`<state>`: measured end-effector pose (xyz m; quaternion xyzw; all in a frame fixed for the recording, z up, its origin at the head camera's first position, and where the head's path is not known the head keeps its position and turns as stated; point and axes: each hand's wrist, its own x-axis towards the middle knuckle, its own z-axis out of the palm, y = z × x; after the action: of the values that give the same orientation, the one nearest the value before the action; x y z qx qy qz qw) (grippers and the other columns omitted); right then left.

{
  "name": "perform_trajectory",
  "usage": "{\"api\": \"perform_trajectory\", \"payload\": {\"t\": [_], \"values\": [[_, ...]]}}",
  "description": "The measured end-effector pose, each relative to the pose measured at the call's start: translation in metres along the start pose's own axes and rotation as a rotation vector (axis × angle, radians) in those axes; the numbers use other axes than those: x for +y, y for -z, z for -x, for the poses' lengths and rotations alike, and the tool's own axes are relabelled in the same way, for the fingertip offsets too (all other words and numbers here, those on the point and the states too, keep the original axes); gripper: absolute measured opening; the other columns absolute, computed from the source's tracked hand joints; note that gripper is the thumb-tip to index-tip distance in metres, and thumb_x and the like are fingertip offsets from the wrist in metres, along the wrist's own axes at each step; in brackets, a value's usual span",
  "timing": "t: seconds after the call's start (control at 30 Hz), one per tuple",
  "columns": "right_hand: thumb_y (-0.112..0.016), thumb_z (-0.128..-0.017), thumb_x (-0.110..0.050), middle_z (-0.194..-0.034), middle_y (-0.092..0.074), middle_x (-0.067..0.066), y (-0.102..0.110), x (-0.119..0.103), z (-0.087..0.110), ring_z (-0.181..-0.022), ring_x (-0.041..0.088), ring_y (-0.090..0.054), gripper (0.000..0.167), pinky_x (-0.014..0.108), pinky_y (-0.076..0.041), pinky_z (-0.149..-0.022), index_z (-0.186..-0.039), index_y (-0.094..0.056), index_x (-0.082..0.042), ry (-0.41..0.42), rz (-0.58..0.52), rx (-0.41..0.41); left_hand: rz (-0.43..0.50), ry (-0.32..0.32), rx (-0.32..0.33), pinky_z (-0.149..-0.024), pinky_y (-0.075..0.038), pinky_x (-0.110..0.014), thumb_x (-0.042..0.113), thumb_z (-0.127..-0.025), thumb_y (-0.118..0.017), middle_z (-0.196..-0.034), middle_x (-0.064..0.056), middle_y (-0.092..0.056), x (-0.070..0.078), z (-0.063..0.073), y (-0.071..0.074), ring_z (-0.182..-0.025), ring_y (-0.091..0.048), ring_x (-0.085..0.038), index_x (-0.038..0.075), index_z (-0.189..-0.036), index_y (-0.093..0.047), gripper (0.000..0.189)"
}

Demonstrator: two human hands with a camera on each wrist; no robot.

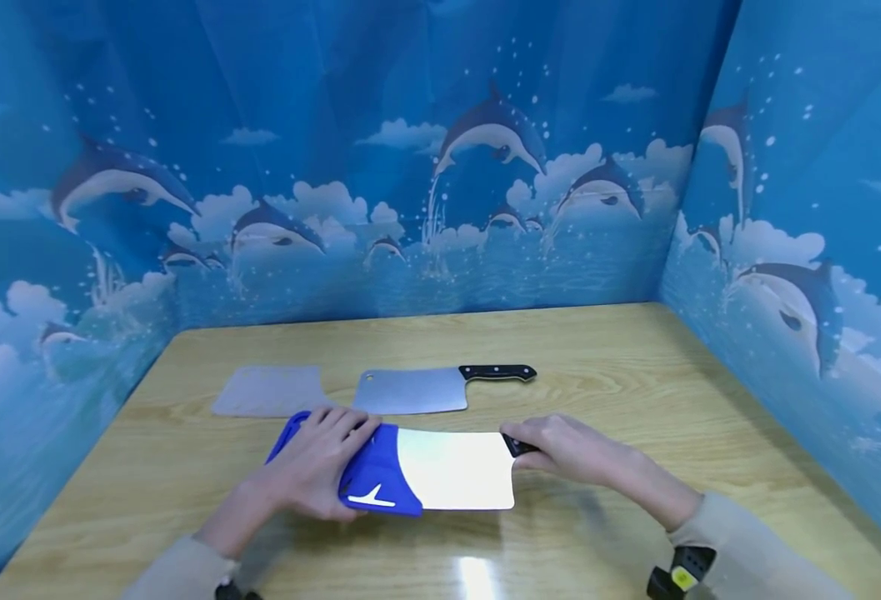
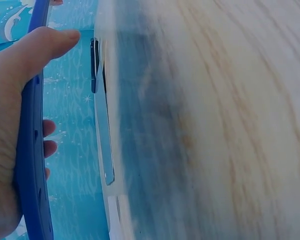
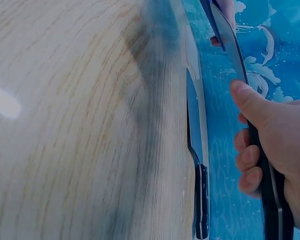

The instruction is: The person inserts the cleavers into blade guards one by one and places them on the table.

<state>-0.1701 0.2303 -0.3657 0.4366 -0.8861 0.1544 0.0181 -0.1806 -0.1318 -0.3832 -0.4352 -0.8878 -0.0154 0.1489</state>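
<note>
My left hand (image 1: 318, 460) grips a blue plastic blade guard (image 1: 380, 479), thumb on one face and fingers on the other in the left wrist view. The guard has a white slot-like mark low on its front. My right hand (image 1: 571, 450) holds a cleaver by its black handle (image 3: 276, 200), thumb near the blade's base. The shiny cleaver blade (image 1: 455, 471) points left, its far end hidden by the guard's curved edge. Both are held above the table, the blade's long edge downward.
A second cleaver (image 1: 413, 392) lies behind on the wooden table (image 1: 598, 358), black handle to the right. Left of it lies a pale, translucent flat blade cover (image 1: 269, 392). A blue dolphin-print curtain (image 1: 380, 167) stands at the back and right.
</note>
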Motion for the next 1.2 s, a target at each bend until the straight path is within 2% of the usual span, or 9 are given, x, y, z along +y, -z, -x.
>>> {"api": "perform_trajectory", "payload": {"t": [0.17, 0.27, 0.33, 0.47, 0.57, 0.7, 0.83, 1.2], "values": [[-0.06, -0.089, -0.022, -0.094, -0.066, 0.006, 0.0, -0.001, -0.006, -0.08, 0.008, -0.061, 0.035, 0.021, -0.05, -0.065, -0.115, -0.059, 0.002, 0.039, -0.004, 0.012, 0.023, -0.037, 0.038, -0.087, -0.038, -0.048, 0.067, -0.052, -0.072, -0.12, -0.009, -0.051, 0.005, -0.006, -0.003, -0.107, -0.047, -0.025, 0.003, -0.133, -0.046, 0.106], [-0.06, -0.089, -0.024, -0.084, -0.062, -0.002, -0.002, -0.002, -0.012, -0.07, 0.002, -0.053, 0.028, 0.017, -0.045, -0.057, -0.108, -0.059, -0.004, 0.055, -0.018, 0.007, 0.029, -0.049, 0.034, -0.086, -0.039, -0.046, 0.067, -0.053, -0.071, -0.12, -0.008, -0.051, 0.01, -0.01, -0.005, -0.107, -0.046, -0.023, 0.004, -0.133, -0.046, 0.105], [-0.06, -0.089, -0.023, -0.082, -0.061, -0.002, -0.005, -0.004, -0.015, -0.069, 0.001, -0.052, 0.027, 0.016, -0.044, -0.056, -0.107, -0.058, -0.003, 0.049, -0.022, 0.006, 0.032, -0.038, 0.025, -0.088, -0.038, -0.047, 0.068, -0.053, -0.07, -0.12, -0.007, -0.05, 0.014, -0.014, -0.005, -0.108, -0.046, -0.023, 0.004, -0.134, -0.045, 0.106], [-0.061, -0.089, -0.024, -0.088, -0.065, 0.004, -0.011, -0.01, -0.024, -0.075, 0.006, -0.058, 0.035, 0.019, -0.048, -0.062, -0.113, -0.059, 0.001, 0.017, -0.003, 0.011, 0.04, -0.034, 0.01, -0.09, -0.037, -0.048, 0.07, -0.056, -0.067, -0.121, -0.008, -0.05, 0.023, -0.024, -0.005, -0.109, -0.046, -0.024, 0.005, -0.135, -0.044, 0.104], [-0.061, -0.088, -0.025, -0.087, -0.065, 0.002, -0.015, -0.014, -0.031, -0.075, 0.006, -0.058, 0.035, 0.02, -0.049, -0.063, -0.113, -0.059, -0.001, -0.008, 0.008, 0.015, 0.022, -0.028, -0.001, -0.089, -0.037, -0.047, 0.071, -0.058, -0.065, -0.12, -0.008, -0.05, 0.029, -0.031, -0.007, -0.108, -0.046, -0.024, 0.006, -0.134, -0.045, 0.102], [-0.062, -0.088, -0.026, -0.085, -0.064, 0.0, -0.022, -0.017, -0.036, -0.074, 0.004, -0.057, 0.031, 0.019, -0.048, -0.063, -0.11, -0.06, -0.004, -0.029, 0.002, 0.012, -0.008, -0.01, -0.043, -0.089, -0.037, -0.046, 0.073, -0.058, -0.063, -0.12, -0.008, -0.05, 0.035, -0.035, -0.008, -0.108, -0.046, -0.024, 0.008, -0.134, -0.044, 0.102], [-0.063, -0.088, -0.024, -0.091, -0.066, 0.004, -0.023, -0.016, -0.035, -0.079, 0.008, -0.06, 0.035, 0.021, -0.05, -0.068, -0.114, -0.061, -0.001, -0.047, -0.004, 0.006, -0.022, 0.011, -0.074, -0.09, -0.037, -0.047, 0.074, -0.059, -0.062, -0.122, -0.009, -0.05, 0.038, -0.036, -0.008, -0.109, -0.046, -0.025, 0.008, -0.136, -0.042, 0.104], [-0.062, -0.088, -0.023, -0.097, -0.066, 0.009, -0.014, -0.016, -0.034, -0.086, 0.014, -0.062, 0.04, 0.027, -0.052, -0.073, -0.119, -0.058, 0.003, -0.075, 0.02, -0.004, -0.033, 0.027, -0.054, -0.092, -0.036, -0.049, 0.074, -0.057, -0.063, -0.123, -0.009, -0.05, 0.038, -0.041, -0.006, -0.11, -0.045, -0.026, 0.008, -0.136, -0.042, 0.105]]}}
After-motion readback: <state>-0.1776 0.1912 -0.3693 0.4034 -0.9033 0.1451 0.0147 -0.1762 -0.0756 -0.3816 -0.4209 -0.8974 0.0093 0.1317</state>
